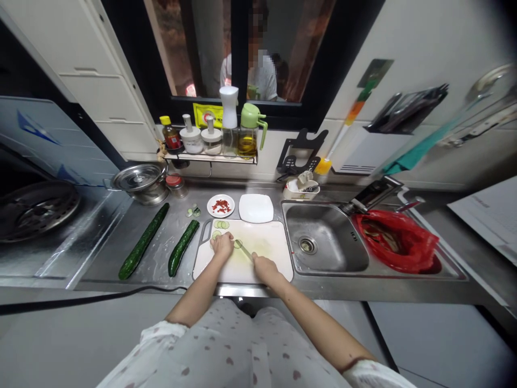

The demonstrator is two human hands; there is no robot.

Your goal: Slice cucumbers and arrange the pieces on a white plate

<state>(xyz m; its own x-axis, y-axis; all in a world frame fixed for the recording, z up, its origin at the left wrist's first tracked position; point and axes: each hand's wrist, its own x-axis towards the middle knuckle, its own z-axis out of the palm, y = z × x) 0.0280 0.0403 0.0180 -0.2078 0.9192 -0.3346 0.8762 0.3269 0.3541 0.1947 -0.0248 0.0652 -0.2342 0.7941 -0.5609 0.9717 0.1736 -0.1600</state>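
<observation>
My right hand [265,268] is wrapped round the handle of a knife [246,251], its blade pointing left over the white cutting board [258,272]. A thin cucumber slice [238,244] lies at the far end of the blade. Close to that slice, my left hand [222,246] rests on the board with its fingers bent together; what lies under them is hidden. A slice [217,234] shows just beyond the left knuckles. Overlapping cucumber slices [221,224] sit at the board's upper left.
Left of the board lie a shorter cucumber [183,248] and a long one [144,242]. Behind it stand a plate of chopped red pieces [210,207] and a white square plate [256,208]. A sink [331,253] and a red plastic bag [420,250] are to the right.
</observation>
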